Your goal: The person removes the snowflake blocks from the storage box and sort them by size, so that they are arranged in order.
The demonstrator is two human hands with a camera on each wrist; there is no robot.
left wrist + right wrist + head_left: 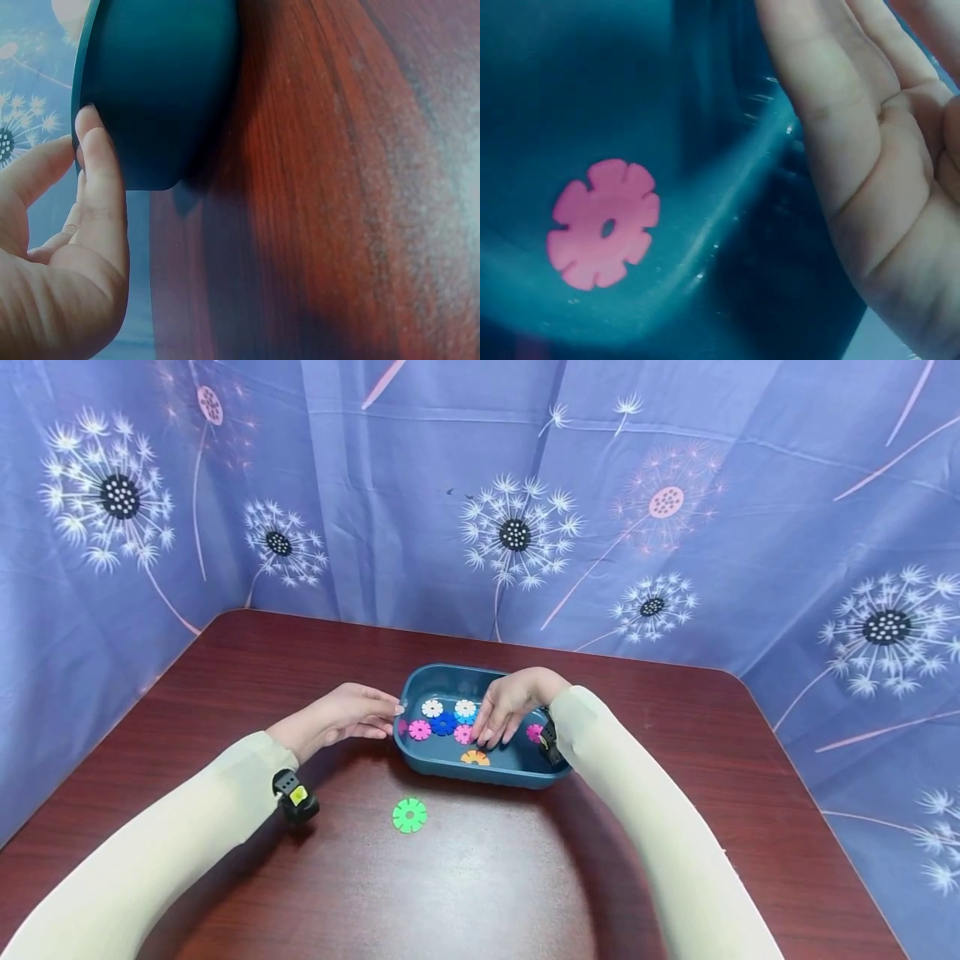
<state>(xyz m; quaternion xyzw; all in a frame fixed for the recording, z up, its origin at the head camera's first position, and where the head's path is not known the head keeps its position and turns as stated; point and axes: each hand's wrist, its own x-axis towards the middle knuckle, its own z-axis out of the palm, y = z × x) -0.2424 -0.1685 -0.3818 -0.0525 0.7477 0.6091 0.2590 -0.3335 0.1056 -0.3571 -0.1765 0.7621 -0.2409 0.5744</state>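
My left hand (352,714) pinches the left rim of a dark blue plastic basin (480,769); in the left wrist view its fingers lie along the outer wall. My right hand (513,703) reaches down inside the basin, fingers fairly straight, close to a pink notched disc (462,734). Its fingertips are out of the right wrist view, where another pink disc (604,225) lies apart from the hand. White discs (432,708), a dark blue disc (443,723), a second pink disc (419,730) and an orange disc (475,758) also lie in the basin.
A green notched disc (409,816) lies on the reddish-brown wooden table (315,877) in front of the basin. Behind the table hangs a blue curtain (405,527) with a dandelion print. Each wrist wears a black strapped camera (297,797).
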